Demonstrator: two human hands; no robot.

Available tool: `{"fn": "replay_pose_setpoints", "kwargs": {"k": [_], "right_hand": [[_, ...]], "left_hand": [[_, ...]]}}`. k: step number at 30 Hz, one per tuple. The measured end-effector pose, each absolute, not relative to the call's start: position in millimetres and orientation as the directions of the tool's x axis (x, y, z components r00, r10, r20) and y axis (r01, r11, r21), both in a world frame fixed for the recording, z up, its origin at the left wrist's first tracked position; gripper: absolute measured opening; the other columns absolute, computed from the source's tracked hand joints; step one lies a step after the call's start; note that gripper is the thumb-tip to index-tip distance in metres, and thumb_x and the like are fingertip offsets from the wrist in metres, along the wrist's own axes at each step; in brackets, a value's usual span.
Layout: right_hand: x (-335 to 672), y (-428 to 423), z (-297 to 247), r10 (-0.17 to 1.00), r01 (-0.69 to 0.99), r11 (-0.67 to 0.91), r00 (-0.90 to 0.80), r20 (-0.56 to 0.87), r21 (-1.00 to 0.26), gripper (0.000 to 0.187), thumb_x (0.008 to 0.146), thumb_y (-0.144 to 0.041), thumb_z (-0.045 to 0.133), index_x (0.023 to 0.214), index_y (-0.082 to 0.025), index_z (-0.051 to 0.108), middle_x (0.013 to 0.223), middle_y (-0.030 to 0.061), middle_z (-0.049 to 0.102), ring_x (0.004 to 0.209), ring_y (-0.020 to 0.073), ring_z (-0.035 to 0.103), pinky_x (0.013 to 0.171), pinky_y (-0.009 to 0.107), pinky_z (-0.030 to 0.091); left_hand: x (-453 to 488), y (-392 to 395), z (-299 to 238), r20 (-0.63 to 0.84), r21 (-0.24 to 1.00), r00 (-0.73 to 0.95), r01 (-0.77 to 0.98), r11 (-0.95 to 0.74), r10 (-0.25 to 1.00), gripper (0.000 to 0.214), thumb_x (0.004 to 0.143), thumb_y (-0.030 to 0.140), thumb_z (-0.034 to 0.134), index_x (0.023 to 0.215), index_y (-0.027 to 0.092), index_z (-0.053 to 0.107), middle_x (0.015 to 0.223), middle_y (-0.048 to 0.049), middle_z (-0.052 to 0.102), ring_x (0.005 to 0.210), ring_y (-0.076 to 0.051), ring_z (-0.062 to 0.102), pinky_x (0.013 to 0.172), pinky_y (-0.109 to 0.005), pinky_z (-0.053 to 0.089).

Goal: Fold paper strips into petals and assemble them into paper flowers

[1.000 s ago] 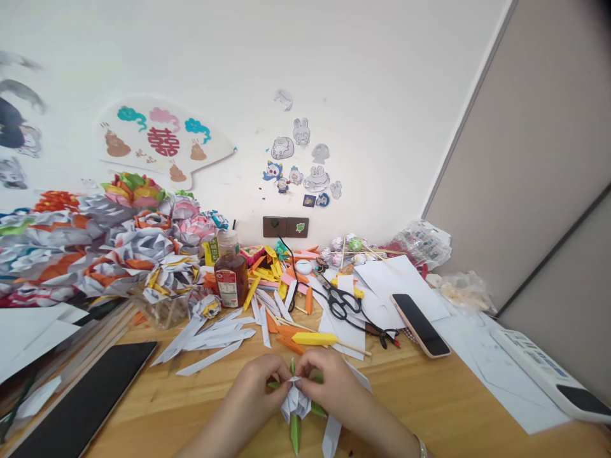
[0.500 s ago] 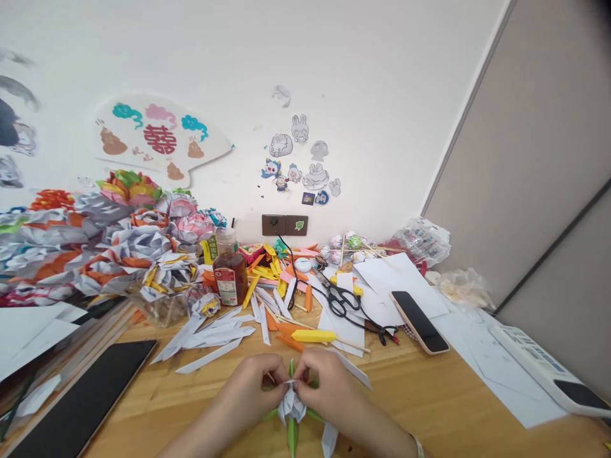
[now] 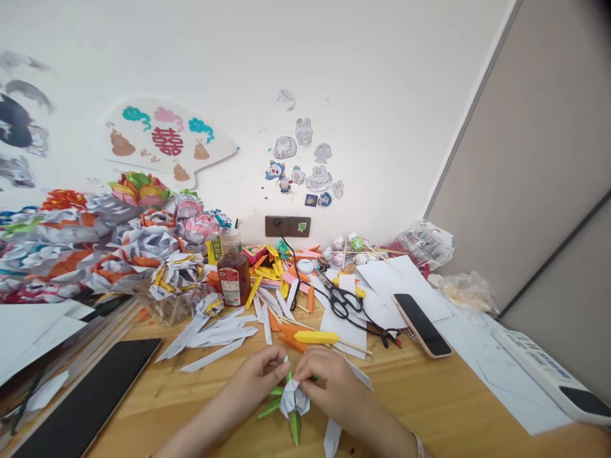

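Observation:
A folded paper flower point(image 3: 294, 401), with white petals in the middle and green pointed leaves spread around, is between my two hands just above the wooden table. My left hand point(image 3: 267, 371) is closed in a pinch at the flower's upper left, where a small white paper tip shows by the fingertips. On the upper right of the white petals, my right hand point(image 3: 323, 380) pinches the paper with thumb and forefinger. Its other fingers are curled and partly hide the leaves on that side. A folded white paper strip point(image 3: 332, 437) lies below my right wrist.
Folded white strips point(image 3: 214, 337) and a yellow piece point(image 3: 315, 337) lie beyond my hands. Behind are black-handled scissors point(image 3: 344, 302), a jar point(image 3: 233, 270) and piled paper flowers point(image 3: 138, 245). A phone point(image 3: 422, 324) lies right, a black tablet point(image 3: 90, 394) left.
My left hand has moved slightly up and left, apart from the right. The flower has turned and tilted, with its green leaves now showing at lower left. The view has shifted slightly.

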State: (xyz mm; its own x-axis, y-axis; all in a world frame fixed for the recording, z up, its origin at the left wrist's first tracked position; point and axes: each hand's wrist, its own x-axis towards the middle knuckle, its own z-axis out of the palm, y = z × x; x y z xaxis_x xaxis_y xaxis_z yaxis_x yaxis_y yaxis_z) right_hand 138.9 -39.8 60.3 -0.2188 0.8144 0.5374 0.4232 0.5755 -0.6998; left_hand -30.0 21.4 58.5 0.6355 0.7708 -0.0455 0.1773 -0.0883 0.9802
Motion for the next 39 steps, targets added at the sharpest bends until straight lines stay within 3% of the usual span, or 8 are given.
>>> {"fn": "replay_pose_setpoints", "kwargs": {"k": [5, 12, 16, 23, 27, 30, 33, 39], "right_hand": [[149.5, -39.7, 68.0, 0.739, 0.386, 0.673, -0.387, 0.551, -0.631, 0.017, 0.091, -0.018, 0.053, 0.078, -0.022, 0.065, 0.081, 0.0034, 0.07, 0.08, 0.0173, 0.062, 0.077, 0.03, 0.047], [150.2, -48.8, 80.5, 0.847, 0.464, 0.527, -0.354, 0.396, -0.712, 0.031, 0.077, -0.006, 0.05, 0.097, -0.023, 0.067, 0.09, 0.0013, 0.066, 0.086, 0.0164, 0.06, 0.079, 0.027, 0.044], [145.5, -49.8, 78.8, 0.796, 0.472, 0.605, -0.377, 0.473, -0.641, 0.033, 0.079, -0.005, 0.043, 0.096, -0.021, 0.067, 0.096, 0.0038, 0.066, 0.093, 0.0171, 0.058, 0.086, 0.029, 0.043], [141.8, -51.7, 73.8, 0.686, 0.501, 0.726, -0.468, 0.557, -0.472, 0.035, 0.076, -0.003, 0.038, 0.095, -0.02, 0.063, 0.088, 0.0058, 0.063, 0.085, 0.0195, 0.055, 0.08, 0.033, 0.045], [134.4, -52.4, 71.0, 0.78, 0.584, 0.617, -0.367, 0.507, -0.527, 0.013, 0.08, -0.02, 0.06, 0.093, -0.02, 0.06, 0.092, 0.0046, 0.062, 0.086, 0.0212, 0.054, 0.078, 0.033, 0.043], [125.7, -51.4, 65.5, 0.815, 0.672, 0.556, -0.325, 0.48, -0.489, 0.04, 0.065, -0.034, 0.083, 0.093, -0.019, 0.058, 0.096, 0.0051, 0.062, 0.088, 0.0245, 0.053, 0.08, 0.036, 0.041], [120.0, -51.4, 61.0, 0.82, 0.723, 0.524, -0.284, 0.497, -0.451, 0.03, 0.069, -0.021, 0.077, 0.092, -0.018, 0.058, 0.096, 0.0066, 0.062, 0.088, 0.025, 0.052, 0.08, 0.037, 0.04], [122.2, -52.9, 63.2, 0.853, 0.688, 0.482, -0.23, 0.468, -0.542, 0.023, 0.07, -0.006, 0.063, 0.088, -0.019, 0.059, 0.09, 0.0034, 0.061, 0.087, 0.021, 0.053, 0.076, 0.031, 0.04]], "left_hand": [[-27.6, 21.1, 58.8, -0.006, 0.967, 0.598, 0.207, -0.147, 0.802, 0.049, 0.071, 0.068, 0.056, 0.064, 0.021, 0.043, 0.059, 0.0087, 0.036, 0.058, -0.012, 0.032, 0.056, -0.024, 0.027], [-26.5, 17.3, 64.8, -0.006, 0.957, 0.588, 0.237, -0.165, 0.809, 0.041, 0.071, 0.059, 0.058, 0.063, 0.022, 0.045, 0.057, 0.0077, 0.039, 0.057, -0.013, 0.036, 0.054, -0.025, 0.028], [-27.0, 16.4, 65.4, -0.021, 0.959, 0.56, 0.245, -0.142, 0.828, 0.04, 0.07, 0.059, 0.057, 0.063, 0.022, 0.044, 0.057, 0.0078, 0.039, 0.057, -0.013, 0.038, 0.055, -0.025, 0.03], [-26.3, 20.2, 62.5, -0.047, 0.967, 0.49, 0.24, -0.082, 0.87, 0.046, 0.064, 0.066, 0.06, 0.062, 0.022, 0.045, 0.055, 0.0083, 0.039, 0.055, -0.013, 0.038, 0.054, -0.025, 0.03], [-25.0, 19.5, 60.6, -0.056, 0.97, 0.46, 0.234, -0.06, 0.886, 0.045, 0.063, 0.065, 0.061, 0.061, 0.022, 0.046, 0.056, 0.0079, 0.041, 0.055, -0.013, 0.04, 0.054, -0.025, 0.033], [-23.6, 16.3, 59.7, -0.044, 0.97, 0.419, 0.235, -0.062, 0.907, 0.041, 0.065, 0.061, 0.059, 0.061, 0.023, 0.044, 0.056, 0.008, 0.04, 0.055, -0.014, 0.04, 0.054, -0.025, 0.033], [-22.6, 13.3, 60.7, -0.028, 0.967, 0.402, 0.244, -0.078, 0.915, 0.035, 0.067, 0.054, 0.059, 0.06, 0.023, 0.045, 0.055, 0.0075, 0.042, 0.057, -0.015, 0.042, 0.055, -0.026, 0.034], [-22.3, 13.3, 64.0, -0.034, 0.963, 0.415, 0.257, -0.082, 0.909, 0.03, 0.067, 0.051, 0.054, 0.063, 0.022, 0.047, 0.056, 0.006, 0.047, 0.057, -0.016, 0.045, 0.057, -0.027, 0.036]]}}
